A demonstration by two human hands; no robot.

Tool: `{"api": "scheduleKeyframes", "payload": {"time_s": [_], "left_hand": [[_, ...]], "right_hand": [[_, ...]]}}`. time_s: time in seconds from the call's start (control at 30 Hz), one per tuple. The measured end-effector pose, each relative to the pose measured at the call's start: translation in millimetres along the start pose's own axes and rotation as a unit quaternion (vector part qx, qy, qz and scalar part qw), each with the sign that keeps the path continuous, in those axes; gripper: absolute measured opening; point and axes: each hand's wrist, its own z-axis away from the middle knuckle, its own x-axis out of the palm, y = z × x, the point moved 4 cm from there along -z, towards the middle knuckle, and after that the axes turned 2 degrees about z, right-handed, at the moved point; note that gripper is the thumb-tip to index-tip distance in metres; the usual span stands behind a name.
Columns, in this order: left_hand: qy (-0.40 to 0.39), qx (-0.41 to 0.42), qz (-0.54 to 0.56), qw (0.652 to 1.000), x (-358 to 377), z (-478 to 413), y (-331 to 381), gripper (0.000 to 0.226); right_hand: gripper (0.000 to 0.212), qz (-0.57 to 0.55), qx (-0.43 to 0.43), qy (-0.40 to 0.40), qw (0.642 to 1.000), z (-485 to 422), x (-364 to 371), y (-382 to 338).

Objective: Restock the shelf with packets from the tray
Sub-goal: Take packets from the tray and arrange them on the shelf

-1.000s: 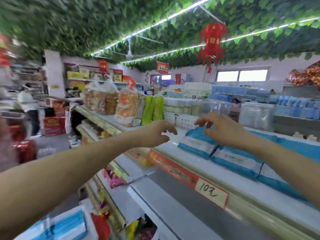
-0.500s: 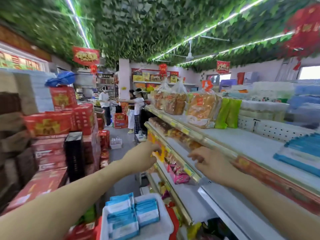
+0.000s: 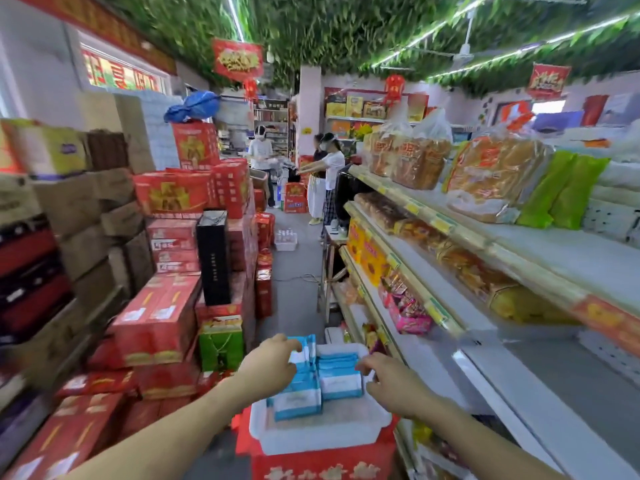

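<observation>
Red cartons (image 3: 156, 317) crowd beside the tray (image 3: 311, 441) of packets (image 3: 339, 379).

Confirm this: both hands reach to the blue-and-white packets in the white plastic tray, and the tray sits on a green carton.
Not green: the white plastic tray sits on a red carton, as the head view shows. The left hand and right hand do reach to the blue-and-white packets.
</observation>
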Motion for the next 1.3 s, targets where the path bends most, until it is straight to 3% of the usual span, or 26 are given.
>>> {"api": "scheduleKeyframes", "payload": {"time_s": [0.37, 0.8, 0.97, 1.3], "left_hand": [[0.02, -0.102, 0.027, 0.994, 54, 27, -28, 0.047], [0.057, -0.122, 0.083, 0.987, 70, 68, -52, 0.044], [0.088, -0.117, 0.088, 0.985, 62, 93, -60, 0.041], [0.095, -0.132, 0.089, 0.983, 49, 111, -75, 0.038]], "right_hand": [[0.041, -0.015, -0.029, -0.066, 0.997, -42, 69, 40], [0.044, 0.066, -0.018, -0.182, 0.981, -125, 150, 57], [0.05, 0.129, -0.039, -0.17, 0.976, -145, 168, 59], [0.034, 0.189, -0.053, -0.129, 0.972, -157, 179, 55]]}}
